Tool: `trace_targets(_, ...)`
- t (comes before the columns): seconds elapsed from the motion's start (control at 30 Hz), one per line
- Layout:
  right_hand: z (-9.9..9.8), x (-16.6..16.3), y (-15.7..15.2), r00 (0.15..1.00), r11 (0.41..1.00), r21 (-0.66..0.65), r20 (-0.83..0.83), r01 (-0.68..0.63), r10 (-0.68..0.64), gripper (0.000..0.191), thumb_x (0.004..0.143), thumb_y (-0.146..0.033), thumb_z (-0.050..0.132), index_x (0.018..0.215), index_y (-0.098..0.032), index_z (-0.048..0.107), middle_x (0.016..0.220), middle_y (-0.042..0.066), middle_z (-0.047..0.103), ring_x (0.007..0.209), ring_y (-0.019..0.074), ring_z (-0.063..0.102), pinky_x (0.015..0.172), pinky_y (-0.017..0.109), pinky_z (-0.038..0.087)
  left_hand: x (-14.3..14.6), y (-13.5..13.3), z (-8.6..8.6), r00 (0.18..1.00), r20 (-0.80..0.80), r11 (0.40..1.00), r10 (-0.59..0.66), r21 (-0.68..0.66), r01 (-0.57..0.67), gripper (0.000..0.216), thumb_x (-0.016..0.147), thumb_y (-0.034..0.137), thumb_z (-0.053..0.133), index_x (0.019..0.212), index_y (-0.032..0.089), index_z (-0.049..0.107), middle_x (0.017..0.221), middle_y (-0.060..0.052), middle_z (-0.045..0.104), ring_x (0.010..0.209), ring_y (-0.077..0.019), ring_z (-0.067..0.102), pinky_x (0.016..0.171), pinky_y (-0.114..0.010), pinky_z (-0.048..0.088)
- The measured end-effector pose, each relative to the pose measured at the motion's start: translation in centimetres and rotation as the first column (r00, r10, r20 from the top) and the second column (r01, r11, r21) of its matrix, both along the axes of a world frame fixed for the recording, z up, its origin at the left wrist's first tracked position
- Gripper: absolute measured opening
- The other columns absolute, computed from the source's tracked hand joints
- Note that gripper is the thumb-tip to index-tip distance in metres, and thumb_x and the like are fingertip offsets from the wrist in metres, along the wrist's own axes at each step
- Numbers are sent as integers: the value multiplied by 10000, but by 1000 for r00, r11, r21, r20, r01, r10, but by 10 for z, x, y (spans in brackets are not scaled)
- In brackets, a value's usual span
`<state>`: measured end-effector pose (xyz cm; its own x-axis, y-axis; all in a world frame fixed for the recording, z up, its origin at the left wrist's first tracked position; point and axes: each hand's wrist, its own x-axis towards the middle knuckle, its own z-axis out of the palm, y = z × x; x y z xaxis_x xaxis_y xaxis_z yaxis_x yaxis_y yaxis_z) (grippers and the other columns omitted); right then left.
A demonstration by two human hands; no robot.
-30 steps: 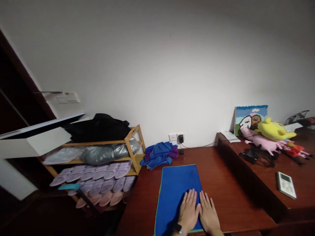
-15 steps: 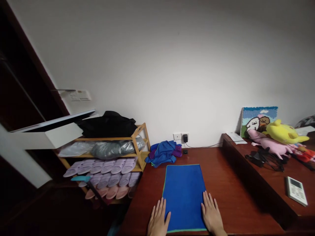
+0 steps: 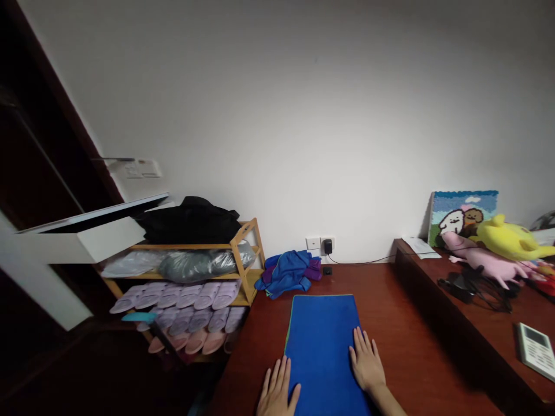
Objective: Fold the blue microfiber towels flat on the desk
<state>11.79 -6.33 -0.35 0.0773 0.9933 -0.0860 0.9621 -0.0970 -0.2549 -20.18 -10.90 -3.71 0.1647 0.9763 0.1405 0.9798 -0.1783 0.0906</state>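
A blue cloth [image 3: 323,352] with green edging lies flat on the reddish-brown wooden table [image 3: 403,346]. My left hand [image 3: 277,388] rests flat at its left edge, fingers stretched out and thumb on the cloth. On the opposite side my right hand [image 3: 367,359] lies flat over the right edge, fingers pointing away from me. The near edge of the cloth is out of view. Behind it, against the wall, sits a crumpled pile of blue and purple cloths [image 3: 288,274].
To the left stands a wooden shoe rack [image 3: 245,283] with several slippers [image 3: 214,294] and a black bag [image 3: 191,222]. A raised ledge on the right carries plush toys [image 3: 481,260], cables [image 3: 477,289] and a white remote-like device [image 3: 536,349]. A black charger [image 3: 328,246] is plugged into the wall.
My right hand has slid slightly up and left along the cloth's right edge. My left hand stays almost in place. The view has shifted a little, and the cloth's near edge has left the frame.
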Motion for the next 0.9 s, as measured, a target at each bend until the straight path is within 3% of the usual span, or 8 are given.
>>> trace_targets(0.1,-12,2,3,1000,1000,24,-21,-5,5,695,1004,-511,115,1603,-160,157,1680,-7,131,1560,218,93,1281,444,86,26,11,18,999,28,996,-37,88,35,662,1028,562,308,1599,255,173,1649,-14,275,1515,-268,299,1245,-501,310)
trace_targets(0.23,-16,5,2,999,999,24,-28,-23,23,684,1006,-482,108,1599,-150,175,1677,5,139,1559,223,90,1279,446,90,111,40,45,964,101,963,-244,139,230,607,1064,444,250,1610,274,43,1677,5,205,1535,-231,251,1258,-469,290)
trace_targets(0.33,-15,7,2,999,999,15,-19,-48,48,670,1001,-442,113,1595,-143,194,1673,5,129,1559,222,88,1277,453,92,171,61,46,925,140,935,-354,57,350,592,1067,462,218,1612,270,90,1673,1,229,1537,-211,248,1264,-448,276)
trace_targets(0.4,-15,8,2,998,998,8,-13,-61,61,663,995,-418,127,1593,-142,199,1672,0,116,1559,219,81,1277,452,90,186,71,39,913,154,924,-379,5,383,584,1065,476,191,1612,282,125,1667,9,259,1539,-201,244,1270,-451,257)
trace_targets(0.53,-16,6,4,999,999,18,-11,-36,36,674,998,-446,137,1596,-140,193,1670,0,130,1557,221,97,1279,451,103,145,84,25,936,131,942,-327,-33,334,600,1049,540,210,1607,323,182,1671,18,252,1543,-228,233,1267,-500,244)
trace_targets(0.7,-18,4,3,1000,1000,16,13,-15,15,689,1000,-477,105,1601,-148,178,1673,-7,139,1558,220,101,1280,449,101,54,92,20,998,46,998,-49,-24,50,686,1026,615,225,1597,237,262,1674,-53,236,1542,-255,230,1260,-496,255)
trace_targets(0.8,-16,2,7,1000,1000,-20,26,5,-4,696,996,-488,95,1602,-153,162,1673,-18,134,1557,216,113,1279,450,110,35,92,15,999,15,999,-29,17,28,683,1027,610,236,1595,231,270,1671,-49,252,1540,-245,234,1254,-478,275)
trace_targets(0.9,-8,1,20,1000,1000,-6,18,17,-17,694,997,-491,68,1606,-165,140,1676,-35,118,1558,204,103,1277,436,118,38,93,10,999,19,999,-26,42,26,687,1027,612,233,1594,225,267,1670,-51,255,1537,-244,244,1251,-478,286)
